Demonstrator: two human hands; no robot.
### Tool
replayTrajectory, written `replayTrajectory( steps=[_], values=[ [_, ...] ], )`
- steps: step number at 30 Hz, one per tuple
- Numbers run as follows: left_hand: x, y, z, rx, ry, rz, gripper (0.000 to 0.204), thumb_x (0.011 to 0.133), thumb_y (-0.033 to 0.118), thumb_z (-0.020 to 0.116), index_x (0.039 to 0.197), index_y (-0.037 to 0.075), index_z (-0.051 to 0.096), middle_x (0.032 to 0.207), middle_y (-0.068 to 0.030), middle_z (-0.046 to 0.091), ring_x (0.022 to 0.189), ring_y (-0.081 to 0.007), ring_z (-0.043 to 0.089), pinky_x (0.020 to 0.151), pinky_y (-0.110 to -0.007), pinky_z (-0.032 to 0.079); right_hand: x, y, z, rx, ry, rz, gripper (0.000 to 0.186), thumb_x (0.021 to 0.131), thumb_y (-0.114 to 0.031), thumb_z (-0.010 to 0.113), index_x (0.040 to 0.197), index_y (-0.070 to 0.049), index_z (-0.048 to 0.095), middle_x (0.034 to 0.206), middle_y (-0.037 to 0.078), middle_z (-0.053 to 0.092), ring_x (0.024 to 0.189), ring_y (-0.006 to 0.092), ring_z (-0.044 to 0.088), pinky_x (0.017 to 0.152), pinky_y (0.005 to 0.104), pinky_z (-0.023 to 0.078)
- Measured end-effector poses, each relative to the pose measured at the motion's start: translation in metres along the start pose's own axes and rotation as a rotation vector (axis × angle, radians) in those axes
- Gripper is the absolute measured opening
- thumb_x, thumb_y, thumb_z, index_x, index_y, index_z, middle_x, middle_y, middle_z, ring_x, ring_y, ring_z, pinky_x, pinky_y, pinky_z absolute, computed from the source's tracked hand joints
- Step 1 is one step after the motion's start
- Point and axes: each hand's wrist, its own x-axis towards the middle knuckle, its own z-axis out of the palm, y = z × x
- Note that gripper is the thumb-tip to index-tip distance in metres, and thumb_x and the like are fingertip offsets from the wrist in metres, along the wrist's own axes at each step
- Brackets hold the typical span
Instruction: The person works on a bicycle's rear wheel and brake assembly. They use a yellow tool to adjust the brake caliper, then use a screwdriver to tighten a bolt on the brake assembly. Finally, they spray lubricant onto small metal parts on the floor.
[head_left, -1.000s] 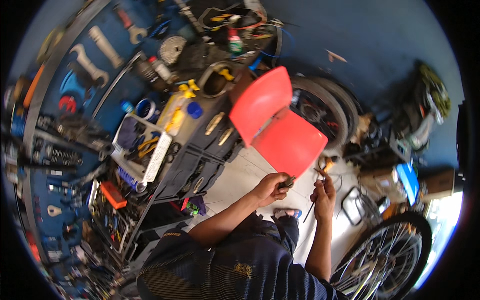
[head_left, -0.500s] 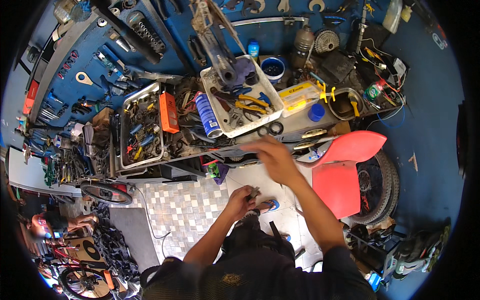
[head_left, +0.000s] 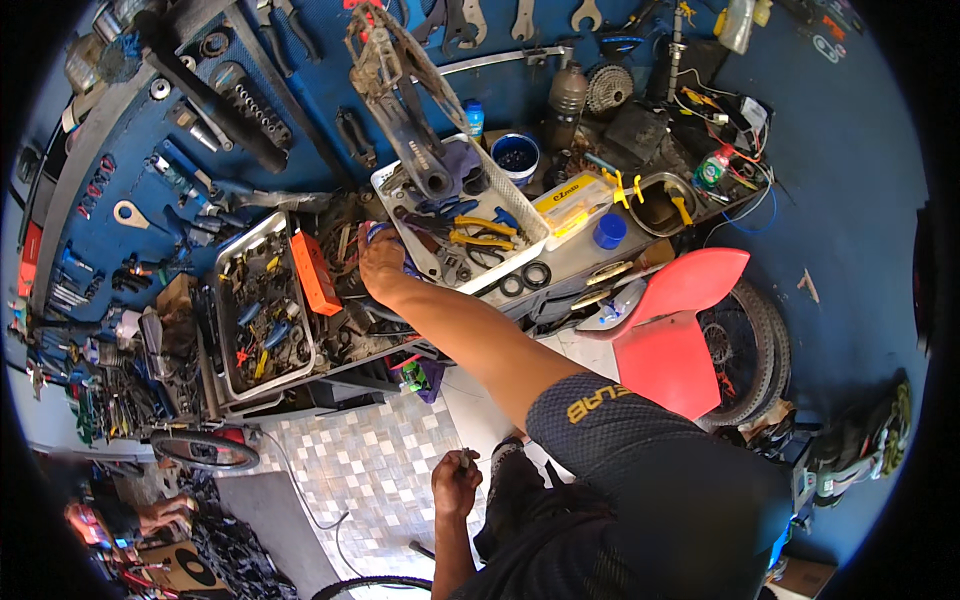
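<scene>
My right hand (head_left: 382, 262) is stretched across to the cluttered workbench, its fingers wrapped round a blue spray can (head_left: 404, 262), which is mostly hidden by the hand. It is between an orange box (head_left: 315, 272) and a white plastic tray (head_left: 520, 240) holding pliers and small parts. My left hand (head_left: 452, 490) is low in front of my body, closed on a small dark metal part (head_left: 464, 459).
A metal tray of tools (head_left: 310, 350), blue pegboard (head_left: 330, 110), red chair (head_left: 665, 365), spare tyres (head_left: 750, 355), a bicycle wheel (head_left: 200, 468) and patterned floor (head_left: 350, 460) surround me. Another person (head_left: 125, 515) is at the lower left.
I have turned toward the bench. My right hand has moved left and forward onto the spray can. My left hand, still holding the small part, sits lower in view.
</scene>
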Motion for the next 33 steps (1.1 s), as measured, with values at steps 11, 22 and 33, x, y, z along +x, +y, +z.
replayTrajectory(
  steps=[11, 22, 33],
  values=[
    [0.015, 0.011, 0.002, 0.120, -0.056, -0.115, 0.018, 0.097, 0.024, 0.067, 0.104, 0.007, 0.063, 0.104, -0.0150, 0.069, 0.070, -0.0150, 0.053, 0.057, -0.029, 0.043, -0.071, 0.032, -0.113, 0.431, -0.244, -0.338, 0.120, 0.066, -0.045, 0.086, 0.158, 0.008, 0.032, 0.118, 0.023, 0.074, 0.105, 0.0356, 0.074, 0.087, 0.0436, 0.060],
    [0.084, -0.076, 0.060, 0.717, -0.462, -0.743, 0.015, 0.105, 0.023, 0.062, 0.109, 0.008, 0.061, 0.103, -0.0144, 0.068, 0.067, -0.0143, 0.056, 0.054, -0.027, 0.043, -0.430, 0.289, -0.088, 1.368, 0.124, 0.159, 0.101, 0.065, -0.037, 0.089, 0.147, 0.002, 0.044, 0.120, 0.025, 0.070, 0.112, 0.0366, 0.070, 0.099, 0.0424, 0.054],
    [0.008, -0.324, 0.159, 1.354, -0.892, -1.010, 0.010, 0.104, 0.012, 0.057, 0.099, 0.005, 0.060, 0.082, -0.0040, 0.060, 0.061, -0.0069, 0.049, 0.051, -0.025, 0.040, -0.838, 0.404, 0.172, 1.346, 1.145, 1.385, 0.083, 0.067, -0.022, 0.092, 0.140, -0.008, 0.054, 0.123, 0.013, 0.067, 0.115, 0.0254, 0.064, 0.103, 0.0390, 0.050]
  ],
)
